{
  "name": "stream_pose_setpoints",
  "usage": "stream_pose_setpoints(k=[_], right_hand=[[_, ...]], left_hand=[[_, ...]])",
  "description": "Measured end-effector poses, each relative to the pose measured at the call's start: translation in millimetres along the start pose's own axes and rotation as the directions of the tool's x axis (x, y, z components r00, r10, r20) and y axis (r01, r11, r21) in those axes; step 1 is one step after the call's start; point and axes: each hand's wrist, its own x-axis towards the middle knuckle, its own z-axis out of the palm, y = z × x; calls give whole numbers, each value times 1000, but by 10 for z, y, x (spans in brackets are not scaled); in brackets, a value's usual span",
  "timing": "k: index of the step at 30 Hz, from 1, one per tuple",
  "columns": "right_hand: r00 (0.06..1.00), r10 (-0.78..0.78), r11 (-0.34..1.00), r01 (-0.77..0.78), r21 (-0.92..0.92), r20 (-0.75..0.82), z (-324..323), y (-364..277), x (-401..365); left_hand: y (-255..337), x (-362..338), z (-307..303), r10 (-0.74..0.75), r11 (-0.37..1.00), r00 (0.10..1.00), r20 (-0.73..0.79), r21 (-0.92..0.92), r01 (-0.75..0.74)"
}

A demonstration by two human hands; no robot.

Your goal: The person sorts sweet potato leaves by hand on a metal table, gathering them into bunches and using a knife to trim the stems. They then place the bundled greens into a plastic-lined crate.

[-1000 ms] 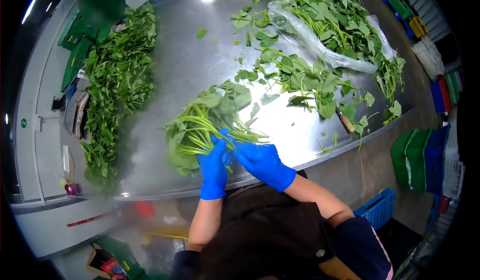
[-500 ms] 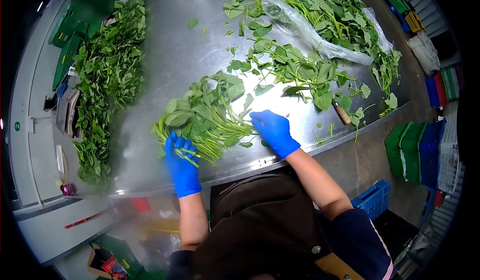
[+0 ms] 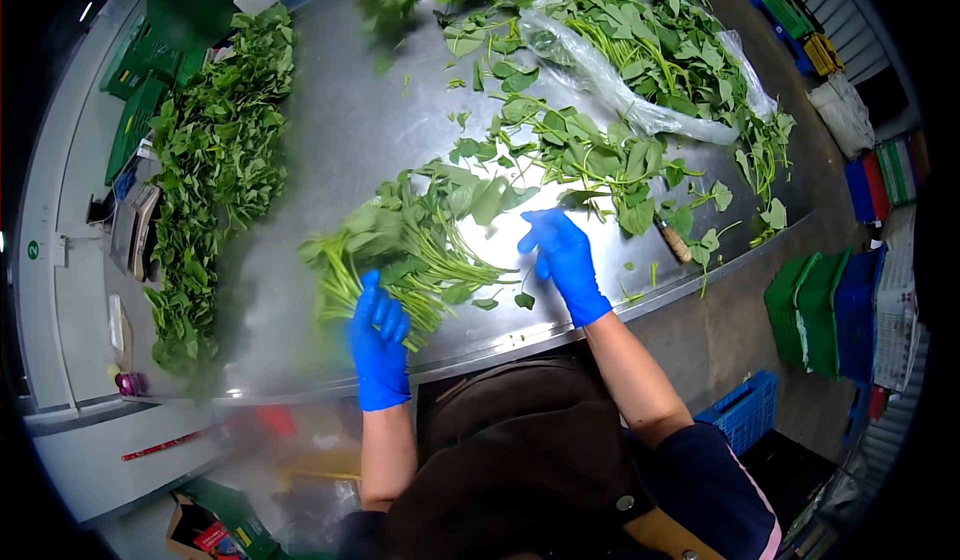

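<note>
Broadly, a steel table (image 3: 330,130) fills the view, with a long heap of leafy greens (image 3: 215,160) along its left side. A clear plastic bag (image 3: 640,110) of more greens lies at the far right, and loose sprigs (image 3: 590,155) spill from it toward the middle. Nearer the front edge lies a bundle of greens (image 3: 420,240), leaves fanned outward and stems pointing at the person. The left hand (image 3: 378,335), in a blue glove, is closed around the bundle's stem ends. The gloved right hand (image 3: 562,255) hovers just right of the bundle, fingers half curled; whether it pinches anything cannot be told. A small wooden handle (image 3: 675,243) lies near it.
</note>
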Motion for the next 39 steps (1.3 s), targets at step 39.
stream_pose_setpoints(k=[39], right_hand=[[784, 236, 951, -308, 30, 574, 361, -433, -321]], left_hand=[[-362, -161, 443, -49, 929, 998, -28, 366, 56]])
